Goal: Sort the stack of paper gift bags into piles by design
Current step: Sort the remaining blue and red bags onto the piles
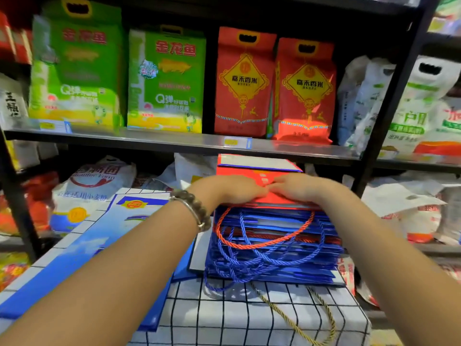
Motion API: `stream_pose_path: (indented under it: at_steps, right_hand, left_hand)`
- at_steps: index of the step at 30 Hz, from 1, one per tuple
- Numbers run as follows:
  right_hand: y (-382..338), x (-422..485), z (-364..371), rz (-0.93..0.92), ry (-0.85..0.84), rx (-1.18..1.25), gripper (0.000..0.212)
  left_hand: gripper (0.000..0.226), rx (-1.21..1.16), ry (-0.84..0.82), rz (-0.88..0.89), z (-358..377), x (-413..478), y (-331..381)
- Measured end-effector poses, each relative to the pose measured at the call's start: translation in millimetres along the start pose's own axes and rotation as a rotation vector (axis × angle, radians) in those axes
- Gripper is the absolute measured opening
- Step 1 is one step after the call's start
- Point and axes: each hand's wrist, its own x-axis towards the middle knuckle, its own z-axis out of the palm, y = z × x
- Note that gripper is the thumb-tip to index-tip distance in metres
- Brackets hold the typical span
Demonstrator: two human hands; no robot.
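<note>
A thick stack of flat paper gift bags (274, 248) lies on a checked cloth, mostly blue ones with blue cord handles hanging over the near edge. A red bag (259, 171) with a red cord handle lies on top. My left hand (232, 189) and my right hand (299, 187) both rest palm down on the red bag, fingertips almost meeting in the middle. To the left lies a separate blue and white bag (104, 236), flat, with a yellow emblem.
The checked cloth (224, 315) covers the work surface; a gold cord handle (299, 320) trails over it near the front. Behind stands a black shelf rack (174, 141) with green and red rice bags above and white sacks below.
</note>
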Motion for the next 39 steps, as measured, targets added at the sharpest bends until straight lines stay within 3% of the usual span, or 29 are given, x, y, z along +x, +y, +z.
stream_pose_path:
  at_steps: [4, 11, 14, 18, 20, 23, 26, 28, 30, 33, 36, 39]
  right_hand:
    - [7, 10, 34, 0.021, -0.167, -0.047, 0.049]
    - [-2, 10, 37, 0.041, -0.271, -0.142, 0.053]
    - [-3, 9, 33, 0.052, -0.247, -0.209, 0.054]
    - [-19, -5, 14, 0.100, -0.069, -0.486, 0.056]
    - [-29, -14, -2, 0.086, 0.101, -0.651, 0.047]
    - [-48, -22, -16, -0.009, 0.415, -0.673, 0.025]
    - [-82, -32, -13, -0.122, 0.652, -0.541, 0.027]
    - [-113, -51, -2, -0.253, 0.702, -0.394, 0.029]
    - [-147, -73, 20, -0.416, 0.640, -0.201, 0.031]
    - [-186, -98, 72, -0.544, 0.360, -0.052, 0.035]
    - [-207, -100, 133, -0.539, 0.023, -0.131, 0.049]
    - [-211, -95, 168, -0.491, -0.008, -0.142, 0.048]
  left_hand:
    - [0.047, -0.057, -0.083, -0.072, 26, 5, -10]
    - [0.046, -0.279, -0.131, -0.090, 31, -2, -15]
    - [0.049, -0.378, -0.064, -0.081, 30, -8, -14]
    - [0.041, -0.712, 0.332, 0.012, 18, -29, -17]
    - [0.048, -0.724, 0.467, 0.013, 12, -47, -25]
    - [0.047, -0.683, 0.489, -0.038, 14, -83, -46]
    - [0.046, -0.564, 0.462, -0.239, 27, -123, -82]
    - [0.041, -0.404, 0.435, -0.390, 39, -149, -107]
    - [0.037, -0.227, 0.398, -0.555, 50, -175, -130]
    - [0.041, 0.037, 0.339, -0.722, 73, -202, -155]
    - [0.047, 0.062, 0.314, -0.756, 95, -217, -162]
    - [0.051, 0.121, 0.328, -0.749, 110, -223, -159]
